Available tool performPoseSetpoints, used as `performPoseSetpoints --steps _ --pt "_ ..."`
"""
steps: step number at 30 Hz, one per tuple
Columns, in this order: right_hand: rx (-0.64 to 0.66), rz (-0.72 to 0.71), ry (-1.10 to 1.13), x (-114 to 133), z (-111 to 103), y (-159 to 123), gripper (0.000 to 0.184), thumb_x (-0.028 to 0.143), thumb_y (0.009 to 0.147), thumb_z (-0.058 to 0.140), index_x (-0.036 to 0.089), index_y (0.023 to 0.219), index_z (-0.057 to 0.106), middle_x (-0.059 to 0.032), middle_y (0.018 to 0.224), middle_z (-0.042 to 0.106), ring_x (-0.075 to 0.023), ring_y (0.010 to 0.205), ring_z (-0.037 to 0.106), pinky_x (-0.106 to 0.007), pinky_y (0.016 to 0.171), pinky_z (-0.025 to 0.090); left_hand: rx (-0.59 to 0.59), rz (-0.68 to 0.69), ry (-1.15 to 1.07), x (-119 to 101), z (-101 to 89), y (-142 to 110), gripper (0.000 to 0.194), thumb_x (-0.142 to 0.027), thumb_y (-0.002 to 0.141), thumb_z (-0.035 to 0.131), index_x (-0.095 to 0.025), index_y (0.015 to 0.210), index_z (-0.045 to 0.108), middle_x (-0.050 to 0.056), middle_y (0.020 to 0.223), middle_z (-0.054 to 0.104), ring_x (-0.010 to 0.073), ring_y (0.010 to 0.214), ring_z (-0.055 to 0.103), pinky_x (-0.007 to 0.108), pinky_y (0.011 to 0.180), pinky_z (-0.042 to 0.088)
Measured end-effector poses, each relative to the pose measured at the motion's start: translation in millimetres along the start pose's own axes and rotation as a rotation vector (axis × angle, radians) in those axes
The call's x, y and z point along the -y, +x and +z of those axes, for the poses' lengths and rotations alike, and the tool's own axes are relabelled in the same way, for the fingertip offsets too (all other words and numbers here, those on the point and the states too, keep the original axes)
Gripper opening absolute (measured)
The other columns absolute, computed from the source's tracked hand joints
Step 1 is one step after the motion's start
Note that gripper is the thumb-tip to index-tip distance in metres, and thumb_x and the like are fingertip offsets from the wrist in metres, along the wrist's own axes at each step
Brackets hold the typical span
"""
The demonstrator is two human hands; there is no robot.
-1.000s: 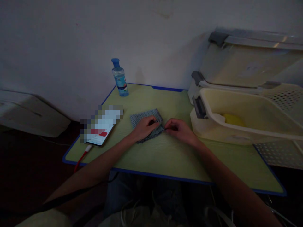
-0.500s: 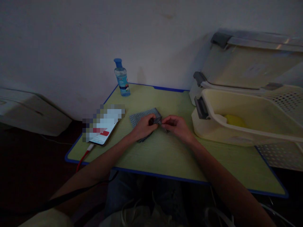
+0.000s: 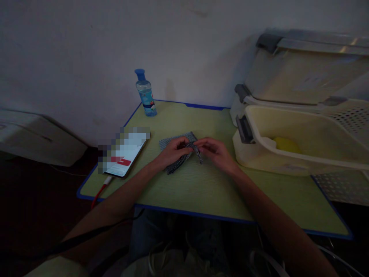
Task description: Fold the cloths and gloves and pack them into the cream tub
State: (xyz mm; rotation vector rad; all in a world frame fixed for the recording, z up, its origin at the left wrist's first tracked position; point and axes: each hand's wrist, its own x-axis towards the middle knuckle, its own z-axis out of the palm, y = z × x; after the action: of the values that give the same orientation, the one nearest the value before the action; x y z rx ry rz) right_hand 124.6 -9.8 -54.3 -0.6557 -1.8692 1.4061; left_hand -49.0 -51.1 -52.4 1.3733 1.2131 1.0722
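Observation:
A grey patterned cloth (image 3: 166, 143), folded, lies in the middle of the table (image 3: 184, 192). From it comes a narrow black-and-white strip (image 3: 198, 154), one end of which hangs down between my hands. My left hand (image 3: 173, 151) rests over the cloth, its thumb and fingers pinching the strip where it crosses. On the other side, the fingertips of my right hand (image 3: 215, 151) are closed at the strip's right part. What lies under the left palm is hidden, and fine detail at the fingertips is dark.
A phone (image 3: 127, 154) with a red cable (image 3: 98, 195) lies to the left. Behind it stands a blue-capped bottle (image 3: 147, 98). At the right is a cream basket (image 3: 276, 163) holding a yellow thing (image 3: 286, 145), with a lidded box (image 3: 294, 79) behind. A wall (image 3: 115, 57) borders the far edge.
Between my hands, the strip now shows a longer end hanging down toward me. Both hands stay close together, with small finger movements. The view has shifted slightly.

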Motion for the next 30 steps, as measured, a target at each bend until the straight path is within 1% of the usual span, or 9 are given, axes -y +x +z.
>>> performPoseSetpoints --steps 3,7,10,12,16,20,24,27,30 --pt "0.032 0.033 0.007 -3.7 -3.6 1.0 0.016 0.020 0.077 0.055 0.019 0.089 0.065 -0.0014 0.084 0.065 -0.0117 0.078 0.059 -0.029 0.077 0.045 0.004 0.001 -0.021 1.1 0.3 0.6 0.018 -0.032 0.064 0.059 -0.016 0.066 0.050 -0.006 0.057 0.044 0.0082 0.055 0.039 0.022 0.054 0.028" --pt "0.019 0.085 0.069 -8.3 -5.2 2.2 0.017 0.024 0.074 0.061 0.020 0.090 0.065 -0.0009 0.083 0.066 -0.0118 0.077 0.061 -0.029 0.077 0.047 0.006 -0.027 -0.049 0.1 -0.4 0.1 0.016 -0.030 0.064 0.058 -0.016 0.066 0.050 -0.006 0.056 0.044 0.0076 0.052 0.038 0.021 0.052 0.028" --pt "0.004 0.105 0.108 -9.8 -4.9 2.5 0.016 0.024 0.069 0.066 0.020 0.084 0.065 0.0000 0.081 0.066 -0.0110 0.074 0.060 -0.027 0.074 0.047 0.026 -0.066 -0.033 -1.7 -1.0 -0.7 0.012 -0.027 0.065 0.057 -0.016 0.067 0.052 -0.007 0.054 0.043 0.0072 0.049 0.038 0.021 0.048 0.027" --pt "-0.007 0.113 0.097 -9.7 -4.8 2.3 0.015 0.024 0.066 0.068 0.020 0.079 0.064 0.0006 0.078 0.065 -0.0106 0.071 0.060 -0.026 0.071 0.047 0.038 -0.079 -0.024 -2.7 -0.8 -0.9 0.009 -0.024 0.066 0.056 -0.016 0.066 0.053 -0.007 0.053 0.044 0.0068 0.047 0.038 0.020 0.046 0.027" --pt "0.003 0.108 0.013 -8.0 -6.0 1.9 0.012 0.027 0.065 0.069 0.019 0.072 0.064 0.0011 0.074 0.063 -0.0110 0.069 0.058 -0.027 0.069 0.046 0.016 -0.111 -0.035 -3.1 0.6 -0.3 0.007 -0.022 0.065 0.056 -0.016 0.064 0.053 -0.007 0.051 0.044 0.0058 0.045 0.037 0.019 0.044 0.026" --pt "0.080 0.101 -0.095 -5.0 -7.8 1.6 0.012 0.029 0.071 0.065 0.018 0.067 0.064 0.0017 0.069 0.058 -0.0107 0.065 0.054 -0.027 0.066 0.043 -0.038 -0.135 -0.067 -2.6 1.2 0.6 0.006 -0.020 0.063 0.057 -0.016 0.063 0.053 -0.007 0.052 0.045 0.0060 0.047 0.038 0.019 0.046 0.028" --pt "0.141 0.080 -0.222 -3.1 -7.0 0.7 0.009 0.024 0.074 0.061 0.018 0.068 0.062 0.0017 0.069 0.053 -0.0103 0.064 0.050 -0.025 0.061 0.039 -0.104 -0.161 -0.124 -2.8 0.8 0.4 0.007 -0.021 0.061 0.058 -0.016 0.063 0.053 -0.007 0.053 0.045 0.0065 0.049 0.039 0.019 0.048 0.029" --pt "0.154 0.069 -0.337 -3.0 -5.0 -1.2 0.009 0.020 0.077 0.057 0.018 0.068 0.059 0.0021 0.068 0.050 -0.0102 0.062 0.047 -0.025 0.060 0.039 -0.145 -0.192 -0.197 -3.4 -0.1 0.1 0.009 -0.021 0.060 0.059 -0.016 0.066 0.054 -0.006 0.057 0.049 0.0075 0.053 0.044 0.020 0.052 0.032" --pt "0.160 0.056 -0.458 -3.4 -3.3 -3.3 0.010 0.017 0.079 0.056 0.017 0.069 0.057 0.0015 0.069 0.048 -0.0108 0.064 0.047 -0.025 0.061 0.038 -0.175 -0.229 -0.279 -5.0 -1.7 0.6 0.011 -0.021 0.058 0.060 -0.017 0.066 0.053 -0.006 0.059 0.051 0.0081 0.053 0.046 0.021 0.053 0.034"
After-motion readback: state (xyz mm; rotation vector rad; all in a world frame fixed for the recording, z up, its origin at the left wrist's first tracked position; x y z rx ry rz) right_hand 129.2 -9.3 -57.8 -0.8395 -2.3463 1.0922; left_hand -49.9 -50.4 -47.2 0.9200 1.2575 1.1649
